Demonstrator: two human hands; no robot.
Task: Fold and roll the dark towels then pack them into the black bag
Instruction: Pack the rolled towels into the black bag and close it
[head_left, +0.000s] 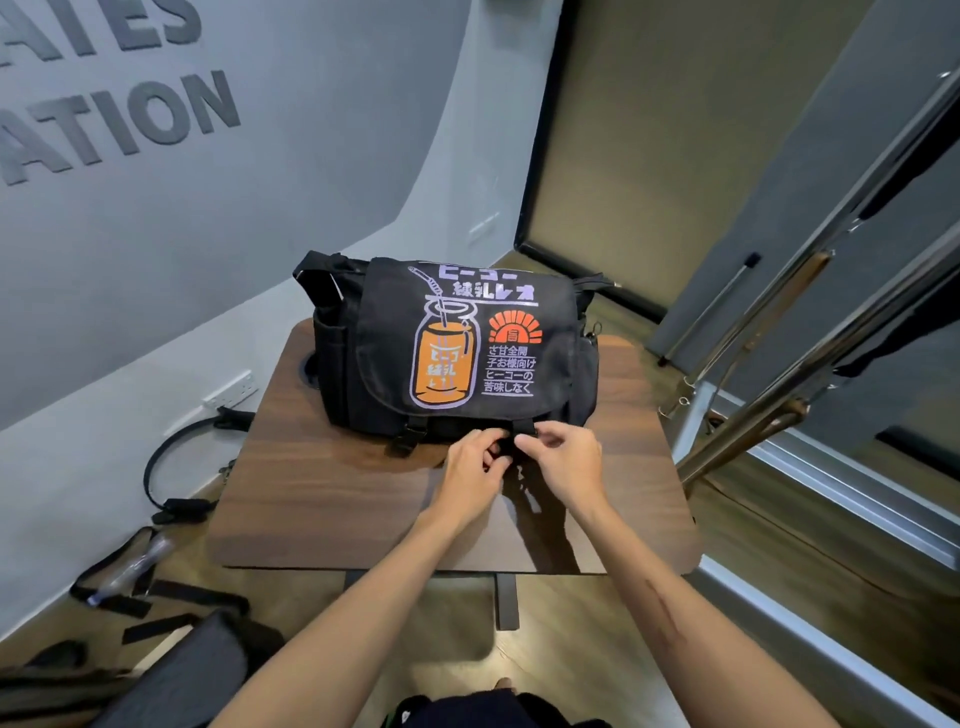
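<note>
A black messenger bag (457, 348) is seen lying on a small wooden table (322, 499), its printed flap (467, 338) laid down over the front and facing the camera. Two buckle straps are set along the near edge of the flap. The left buckle (408, 439) is seen hanging toward the table, and whether it is clipped cannot be told. The right buckle (511, 441) is being handled by both hands at once: it is pinched by the curled fingers of the left hand (475, 465) from the left side, while the strap just beside it is gripped by the thumb and fingers of the right hand (563, 460). The buckle itself is largely hidden behind the fingers, so whether it is being fastened or released cannot be told.

No dark towels are visible on the table. The bag appears fairly full, and it is judged that the towels may already be packed inside, though the inside is hidden by the closed flap. If so, the task is nearly complete, with only the closing of the buckles left; if the bag is being opened, the folding, rolling and packing are all still to be done.

On the floor to the near left, loose black straps (171, 592) and some dark fabric (171, 670) are seen.
</note>
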